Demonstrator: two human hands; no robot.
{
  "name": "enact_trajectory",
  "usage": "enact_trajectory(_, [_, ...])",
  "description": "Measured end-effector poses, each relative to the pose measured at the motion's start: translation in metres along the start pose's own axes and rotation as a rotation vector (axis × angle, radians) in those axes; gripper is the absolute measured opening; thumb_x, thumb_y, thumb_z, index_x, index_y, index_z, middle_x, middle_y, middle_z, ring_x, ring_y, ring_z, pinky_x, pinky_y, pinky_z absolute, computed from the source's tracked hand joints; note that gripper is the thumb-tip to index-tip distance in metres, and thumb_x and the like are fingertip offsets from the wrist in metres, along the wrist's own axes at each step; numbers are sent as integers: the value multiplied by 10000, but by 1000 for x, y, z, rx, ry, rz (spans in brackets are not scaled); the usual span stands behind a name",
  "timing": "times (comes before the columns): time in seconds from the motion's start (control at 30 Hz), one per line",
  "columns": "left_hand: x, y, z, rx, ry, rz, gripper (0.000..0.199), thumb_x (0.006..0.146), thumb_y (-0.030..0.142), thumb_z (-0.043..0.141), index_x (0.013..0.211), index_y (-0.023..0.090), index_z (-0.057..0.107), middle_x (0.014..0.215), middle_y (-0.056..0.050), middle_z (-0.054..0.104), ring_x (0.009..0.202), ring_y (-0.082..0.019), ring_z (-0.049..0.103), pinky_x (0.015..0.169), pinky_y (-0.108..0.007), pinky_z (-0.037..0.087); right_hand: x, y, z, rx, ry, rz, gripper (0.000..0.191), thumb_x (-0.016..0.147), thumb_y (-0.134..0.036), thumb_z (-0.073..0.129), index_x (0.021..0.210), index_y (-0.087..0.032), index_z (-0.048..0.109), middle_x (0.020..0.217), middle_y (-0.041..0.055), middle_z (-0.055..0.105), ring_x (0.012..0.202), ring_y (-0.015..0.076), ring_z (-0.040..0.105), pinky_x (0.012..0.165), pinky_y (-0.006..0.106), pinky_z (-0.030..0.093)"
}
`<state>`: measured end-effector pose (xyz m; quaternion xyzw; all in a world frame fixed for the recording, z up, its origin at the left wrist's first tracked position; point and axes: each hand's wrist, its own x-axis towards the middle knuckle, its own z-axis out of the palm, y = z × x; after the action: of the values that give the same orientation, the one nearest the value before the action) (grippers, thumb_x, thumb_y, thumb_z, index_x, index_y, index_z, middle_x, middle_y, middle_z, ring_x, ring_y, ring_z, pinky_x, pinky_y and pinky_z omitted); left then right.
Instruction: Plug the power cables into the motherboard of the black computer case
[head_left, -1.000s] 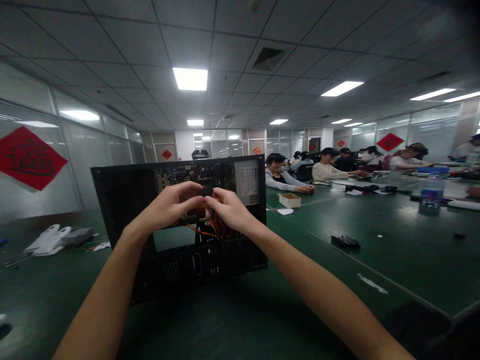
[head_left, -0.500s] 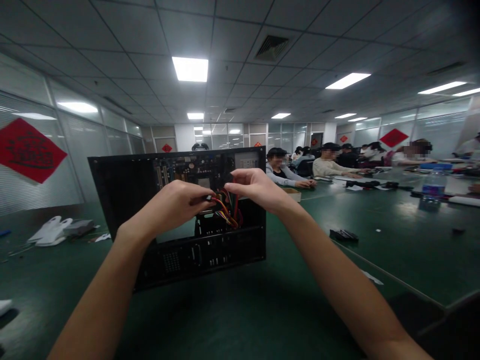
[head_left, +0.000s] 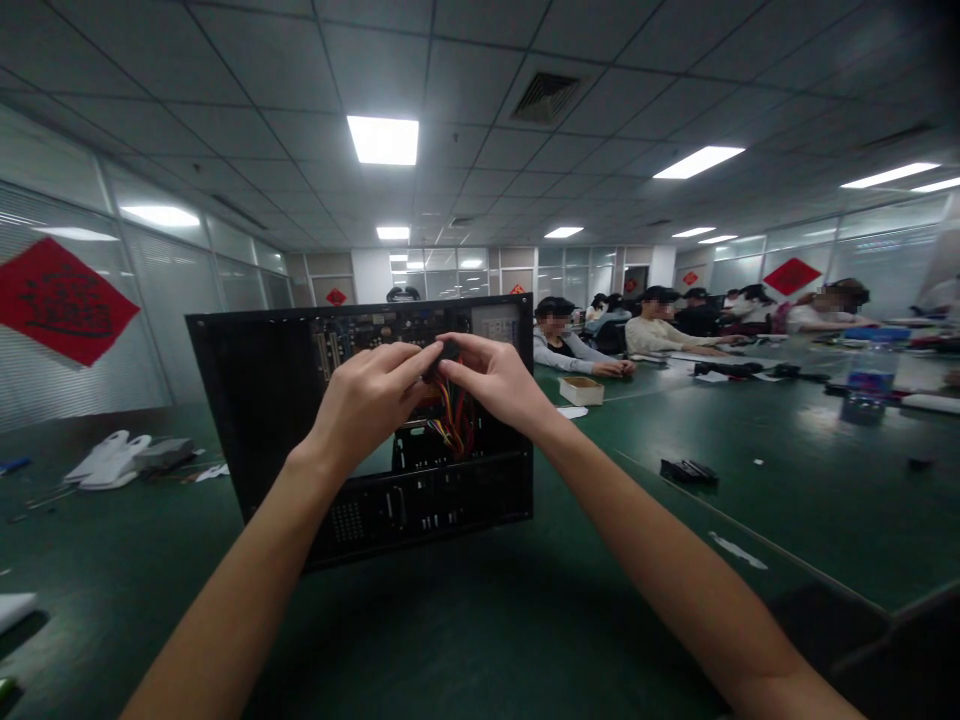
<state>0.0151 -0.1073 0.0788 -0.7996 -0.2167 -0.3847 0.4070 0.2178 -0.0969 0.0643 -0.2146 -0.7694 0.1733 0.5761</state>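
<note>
A black computer case (head_left: 435,525) stands upright on the green table, its open side toward me, with a motherboard (head_left: 352,335) inside at the top. Red, yellow and black power cables (head_left: 454,425) run up from its lower part to my fingers. My right hand (head_left: 491,380) pinches a small dark part (head_left: 448,352) just above these cables; its exact kind is too dim to tell. My left hand (head_left: 367,395) is closed, its fingertips meeting the same dark part from the left. Whatever else lies inside the left fingers is hidden.
White plastic bag (head_left: 109,462) and a grey block (head_left: 161,455) lie at the left. To the right are a small open box (head_left: 581,391), a black part (head_left: 688,471), a paper scrap (head_left: 739,550) and a water bottle (head_left: 870,375). Several people sit along the far table.
My left hand has moved right and up, from a separate cable end to the dark part at my right fingertips. The right hand has shifted slightly left.
</note>
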Motion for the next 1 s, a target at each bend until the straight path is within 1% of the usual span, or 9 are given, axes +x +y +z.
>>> enact_trajectory(0.13, [-8, -13, 12, 6, 25, -15, 345, 985, 298, 492, 1255, 183, 674, 1099, -105, 739, 958, -211, 693, 843, -341, 553, -2, 11, 2, -344, 64, -217, 402, 995, -215, 395, 1352, -195, 579, 1312, 86, 631, 1263, 228, 566, 1106, 442, 450])
enact_trajectory(0.23, [-15, -22, 22, -23, 3, -63, 357, 991, 292, 472, 1265, 182, 673, 1126, -113, 735, 989, -218, 691, 872, -349, 551, -3, 27, 10, -588, -17, -368, 509, 962, -95, 347, 1454, -156, 463, 1393, 137, 548, 1327, 234, 501, 1145, 447, 418])
enact_trajectory(0.3, [-19, -27, 28, -35, -27, -86, 356, 991, 297, 468, 1248, 181, 686, 1138, -116, 731, 1005, -225, 688, 891, -354, 550, -4, 38, 18, -725, -19, -388, 502, 960, -77, 345, 1450, -102, 448, 1419, 187, 499, 1343, 257, 477, 1144, 434, 421])
enact_trajectory(0.43, [-28, -35, 40, -67, -190, -102, 355, 988, 314, 462, 1194, 179, 718, 1197, -118, 702, 1058, -244, 669, 929, -359, 539, -8, 49, 36, -950, -61, -267, 439, 982, -82, 346, 1400, -119, 477, 1326, 197, 550, 1218, 268, 576, 1033, 403, 515])
enact_trajectory(0.53, [-35, -41, 51, -117, -400, -146, 344, 981, 305, 465, 1187, 207, 722, 1166, -99, 696, 1001, -225, 674, 874, -321, 541, -13, 51, 47, -1095, -225, -99, 369, 993, -95, 354, 1318, -129, 526, 1144, 172, 629, 1021, 249, 667, 857, 346, 583])
enact_trajectory(0.67, [-49, -48, 65, -177, -683, -155, 331, 983, 286, 449, 1183, 250, 710, 1164, -63, 691, 1012, -206, 670, 872, -292, 517, -17, 64, 50, -1125, -345, 140, 329, 987, -76, 308, 1168, -119, 579, 1150, 178, 631, 961, 240, 689, 802, 335, 579])
enact_trajectory(0.77, [-59, -52, 74, -157, -743, -149, 371, 1006, 318, 386, 1179, 235, 704, 1218, -71, 677, 1084, -222, 650, 929, -323, 495, -19, 80, 45, -1089, -339, 265, 358, 956, -63, 336, 1211, -149, 572, 1259, 172, 591, 1013, 246, 672, 836, 353, 566])
enact_trajectory(0.83, [-64, -54, 80, -134, -745, -152, 392, 1011, 353, 374, 1176, 228, 707, 1205, -76, 683, 1101, -228, 641, 934, -330, 490, -20, 89, 40, -1064, -333, 287, 375, 936, -84, 387, 1256, -160, 566, 1310, 170, 567, 1068, 257, 648, 876, 358, 549])
enact_trajectory(1.0, [-67, -55, 90, -54, -812, -184, 349, 976, 335, 438, 1147, 251, 730, 1146, -60, 725, 1095, -227, 650, 919, -307, 475, -22, 98, 37, -1011, -411, 269, 309, 921, -148, 446, 1152, -122, 649, 1217, 184, 614, 1087, 282, 629, 903, 356, 527])
